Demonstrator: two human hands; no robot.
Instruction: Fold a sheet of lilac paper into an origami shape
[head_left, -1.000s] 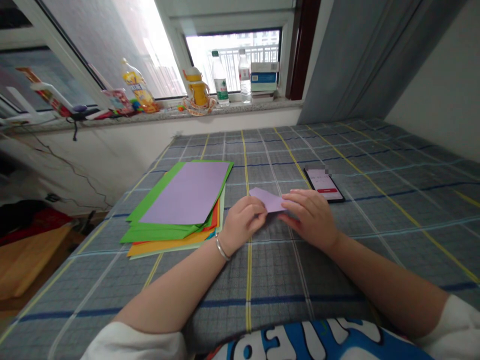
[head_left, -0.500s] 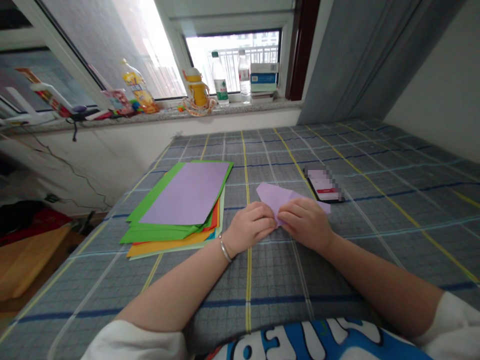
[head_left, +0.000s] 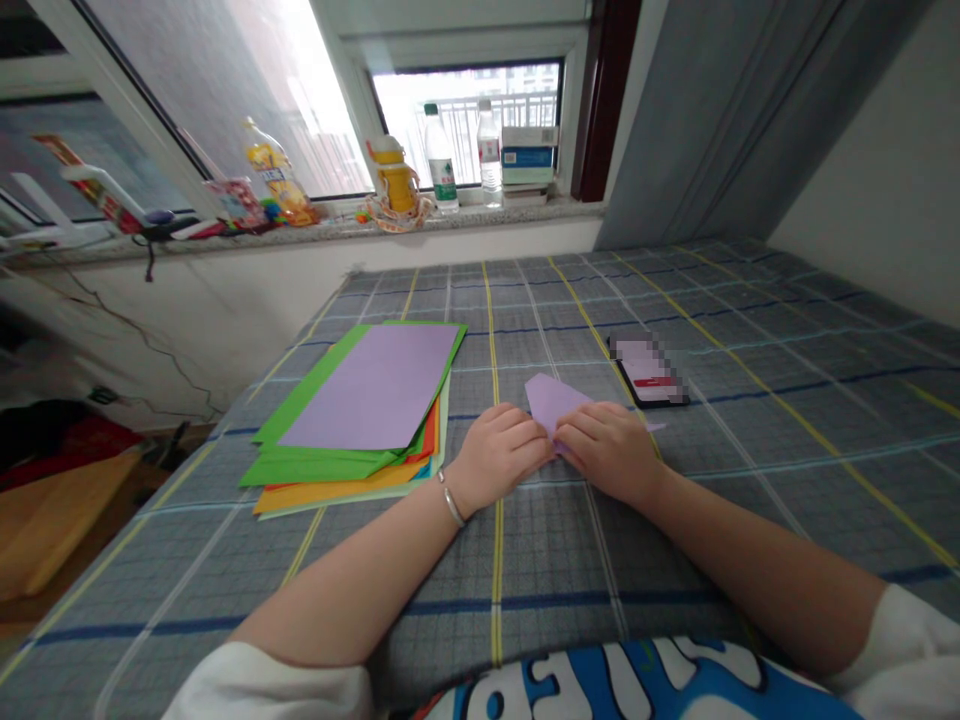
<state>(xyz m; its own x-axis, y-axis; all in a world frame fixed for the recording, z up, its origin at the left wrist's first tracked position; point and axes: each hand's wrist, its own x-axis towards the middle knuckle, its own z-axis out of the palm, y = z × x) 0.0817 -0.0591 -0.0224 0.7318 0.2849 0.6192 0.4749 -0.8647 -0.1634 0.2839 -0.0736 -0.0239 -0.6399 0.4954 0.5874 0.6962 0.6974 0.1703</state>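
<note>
A small folded lilac paper (head_left: pixel 553 401) lies on the grey checked cloth (head_left: pixel 540 560) just beyond my fingers. My left hand (head_left: pixel 499 453), with a silver bangle on its wrist, has its fingers curled and pinches the paper's near edge. My right hand (head_left: pixel 611 450) meets it fingertip to fingertip and pinches the same edge, covering the paper's right part. Left of my hands lies a stack of coloured paper sheets (head_left: pixel 360 412), a lilac sheet on top, green and orange ones below.
A phone (head_left: pixel 649 371) lies screen up just beyond my right hand. The windowsill (head_left: pixel 315 228) at the back holds bottles, a yellow cup and boxes. A grey curtain (head_left: pixel 720 110) hangs at the right. The cloth's left edge drops to the floor.
The lilac paper was turned and drawn nearer, then folded narrower. Both hands closed together on its near edge, where before the right hand lay flatter over it.
</note>
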